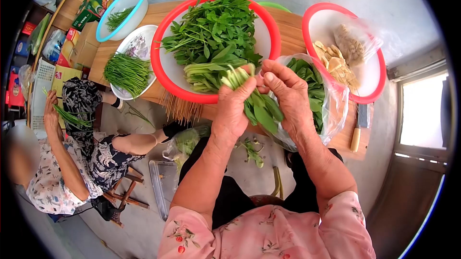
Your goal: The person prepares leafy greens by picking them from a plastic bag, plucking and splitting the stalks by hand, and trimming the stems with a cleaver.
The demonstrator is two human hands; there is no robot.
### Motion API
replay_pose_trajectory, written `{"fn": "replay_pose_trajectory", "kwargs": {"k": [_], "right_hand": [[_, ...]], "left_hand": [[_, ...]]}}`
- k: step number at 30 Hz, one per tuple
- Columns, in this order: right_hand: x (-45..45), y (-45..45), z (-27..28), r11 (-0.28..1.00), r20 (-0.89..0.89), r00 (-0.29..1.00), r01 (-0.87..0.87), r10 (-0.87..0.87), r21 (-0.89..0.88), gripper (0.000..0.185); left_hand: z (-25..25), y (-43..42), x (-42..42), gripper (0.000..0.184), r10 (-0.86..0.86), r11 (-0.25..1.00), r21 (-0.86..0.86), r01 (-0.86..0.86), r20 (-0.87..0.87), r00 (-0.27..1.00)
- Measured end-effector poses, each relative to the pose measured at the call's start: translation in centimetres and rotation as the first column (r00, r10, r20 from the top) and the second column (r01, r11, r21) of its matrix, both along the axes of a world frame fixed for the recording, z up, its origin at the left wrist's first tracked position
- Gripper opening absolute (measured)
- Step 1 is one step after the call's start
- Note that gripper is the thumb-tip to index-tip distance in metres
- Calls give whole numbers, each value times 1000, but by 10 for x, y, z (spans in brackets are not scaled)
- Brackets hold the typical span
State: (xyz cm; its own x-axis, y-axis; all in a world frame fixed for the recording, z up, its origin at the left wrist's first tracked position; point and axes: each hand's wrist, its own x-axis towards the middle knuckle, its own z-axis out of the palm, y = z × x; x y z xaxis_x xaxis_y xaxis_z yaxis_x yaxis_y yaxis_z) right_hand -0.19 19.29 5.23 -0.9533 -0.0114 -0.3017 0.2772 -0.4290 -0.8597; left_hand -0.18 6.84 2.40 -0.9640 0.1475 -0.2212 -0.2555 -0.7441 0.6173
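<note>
My left hand (234, 108) is closed around a bunch of leafy greens (261, 107), its pale cut stems pointing up and its leaves hanging to the right. Close beside it, my right hand (290, 93) has thumb and fingers pinched together near the stem ends; what lies in the pinch is hidden. Beyond both hands, a red-rimmed basin (162, 74) holds a big heap of green leafy stalks (211, 30), with trimmed bunches at its near side. Just behind my right hand, a clear plastic bag (338, 115) contains more green leaves (309, 88).
On the wooden table (290, 33), another red-rimmed basin (314, 16) holds pale slices and a bagged food. A cleaver (360, 127) lies at the right edge. At left are a white bowl of thin green stalks (127, 74), a blue-rimmed basin (139, 4) and a seated person (67, 167) holding green stalks.
</note>
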Motion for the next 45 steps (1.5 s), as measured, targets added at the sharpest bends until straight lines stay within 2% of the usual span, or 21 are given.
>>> {"fn": "replay_pose_trajectory", "kwargs": {"k": [1, 2, 5, 8, 11, 15, 21, 25, 28, 30, 31, 32, 33, 34, 35, 37, 38, 39, 41, 43, 45], "right_hand": [[-2, 3, -2, 998, -77, 996, 58, -55, 39, 21], [-4, 6, -3, 990, -155, 982, 119, -107, 73, 20], [-10, 21, -6, 978, -209, 973, 133, -98, 161, 19], [-14, 31, -5, 964, -228, 966, 171, -123, 202, 18], [-17, 38, -8, 960, -231, 963, 188, -138, 210, 18], [-20, 44, -12, 958, -239, 963, 178, -123, 225, 16], [-20, 48, -4, 949, -238, 961, 201, -143, 241, 17], [-23, 57, -6, 932, -252, 959, 203, -128, 300, 18], [-23, 56, -4, 929, -265, 948, 249, -177, 272, 15], [-24, 56, -5, 929, -273, 948, 243, -166, 281, 15], [-24, 57, -6, 927, -281, 947, 236, -153, 290, 15], [-25, 61, -8, 925, -278, 947, 241, -159, 292, 15], [-26, 66, -10, 914, -302, 953, 156, -39, 374, 14], [-25, 72, -11, 886, -312, 947, 75, 82, 458, 14], [-24, 78, -11, 881, -309, 948, 81, 77, 467, 14], [-23, 85, -8, 611, -376, 868, 110, 325, 784, 15], [-22, 88, -4, 535, -353, 863, 118, 362, 836, 14], [-21, 93, -7, 528, -344, 870, 118, 353, 841, 14], [-25, 104, -16, 333, -298, 833, 147, 467, 932, 14], [-26, 111, -26, 276, -223, 865, 103, 450, 956, 15], [-26, 113, -37, 234, -129, 899, 30, 419, 972, 15]], "left_hand": [[-1, -7, -4, 28, 14, 998, 61, -15, 12, 1000], [0, -12, -8, 26, 137, 986, 84, -144, 80, 987], [1, -32, -19, 31, 352, 919, 110, -379, 209, 913], [-4, -42, -26, 40, 483, 870, 59, -490, 104, 869], [-7, -49, -30, 46, 523, 837, 124, -533, 102, 846], [5, -44, -28, 50, 586, 803, 12, -596, 161, 794], [-7, -62, -16, 46, 381, 921, -148, -360, 153, 912], [4, -62, 0, 46, 376, 906, -293, -306, 223, 899], [13, -59, 10, 40, 331, 875, -420, -240, 158, 930], [25, -56, 13, 31, 229, 628, -776, -62, 108, 967], [23, -58, 11, 31, 227, 627, -777, -60, 108, 968], [17, -62, 5, 26, 149, 269, -948, -171, -135, 980], [8, -65, -1, 21, -22, -106, -941, -323, -322, 946], [0, -70, -9, 25, -154, -355, -808, -470, -446, 882], [-6, -71, -16, 25, -157, -343, -813, -471, -445, 882], [-9, -74, -27, 23, -259, -462, -711, -530, -464, 847], [-12, -77, -29, 25, -307, -429, -788, -442, -333, 892], [-11, -74, -29, 25, -316, -418, -794, -441, -328, 890], [-4, -65, -30, 31, -399, -502, -862, -72, 157, 904], [-16, -67, -37, 35, -444, -494, -862, -113, 138, 885], [-22, -69, -46, 36, -447, -546, -838, 3, 294, 845]]}}
